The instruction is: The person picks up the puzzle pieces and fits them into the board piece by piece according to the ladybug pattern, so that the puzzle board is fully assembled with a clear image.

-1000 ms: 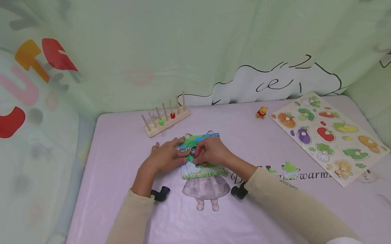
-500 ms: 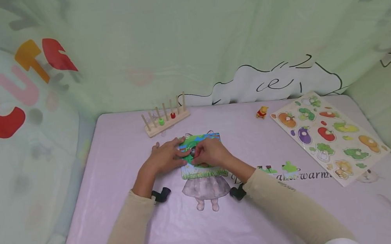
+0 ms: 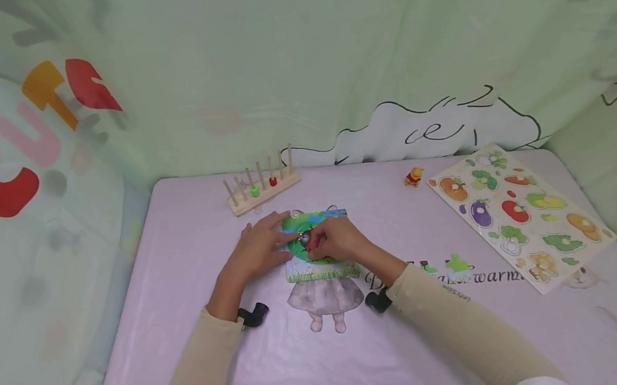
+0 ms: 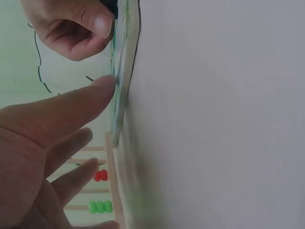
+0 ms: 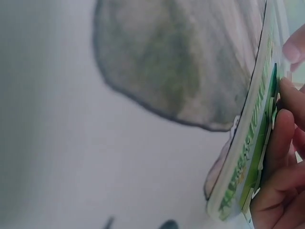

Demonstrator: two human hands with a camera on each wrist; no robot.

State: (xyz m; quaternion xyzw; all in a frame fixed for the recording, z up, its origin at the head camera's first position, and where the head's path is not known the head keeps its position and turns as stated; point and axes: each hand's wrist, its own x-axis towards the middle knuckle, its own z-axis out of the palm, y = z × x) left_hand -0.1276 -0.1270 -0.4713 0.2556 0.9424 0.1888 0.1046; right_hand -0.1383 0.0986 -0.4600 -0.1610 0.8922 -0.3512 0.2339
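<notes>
A small square puzzle board point(image 3: 324, 274) with a green, blue and grass picture lies at mid-table. On it is a ladybug puzzle piece point(image 3: 305, 238) with a dark head, its body partly covered by my right hand point(image 3: 338, 239). The fingers of that hand are bent, and thumb and forefinger pinch the piece low over the board. My left hand point(image 3: 258, 248) has its fingers spread, with a fingertip touching the board's edge point(image 4: 125, 67) in the left wrist view. In the right wrist view, right-hand fingers point(image 5: 281, 129) lie along green pieces on the board's face.
Green loose pieces point(image 3: 457, 265) lie right of the board, by the right sleeve. A wooden peg rack point(image 3: 264, 195) with green and red beads stands behind. A small bear figure point(image 3: 413, 177) and a vegetable puzzle board point(image 3: 523, 215) are at the back right.
My right hand has shifted slightly, and more of the ladybug's dark head and red body shows. The left hand's fingers have moved a little on the board's left side.
</notes>
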